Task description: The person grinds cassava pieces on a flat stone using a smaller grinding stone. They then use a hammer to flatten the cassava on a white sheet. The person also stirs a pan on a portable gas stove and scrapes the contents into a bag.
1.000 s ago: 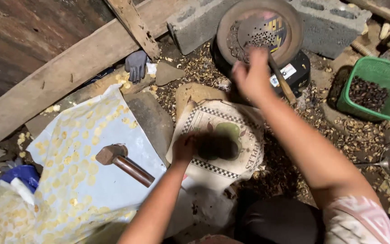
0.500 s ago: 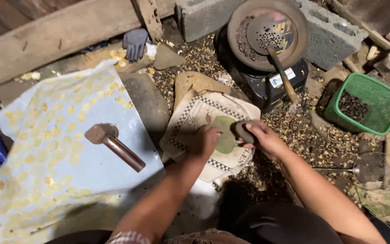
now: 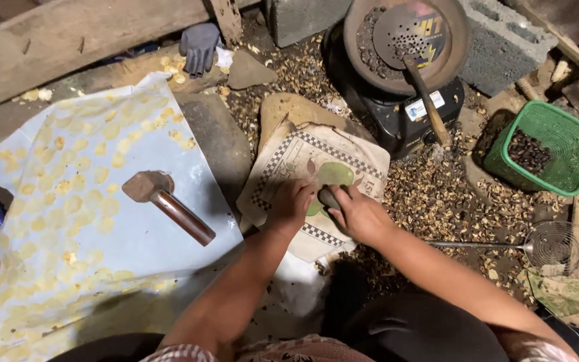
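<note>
The right hand, raised at the pan a second ago, now grips a dark stone on the patterned cloth. The left hand presses beside it, fingers curled; the mallet lies untouched.

View: one camera only — worn on the person's head, so no second view shares the scene.
Direction: looks steeply down past the forearms at the ground in front of the person.
Distance: near — both hands sit at mid-frame, the left hand and right hand together on a patterned cloth.
Top edge: a pan on a stove and a grey block.
Sides: blue sheet left, green basket right.
</note>
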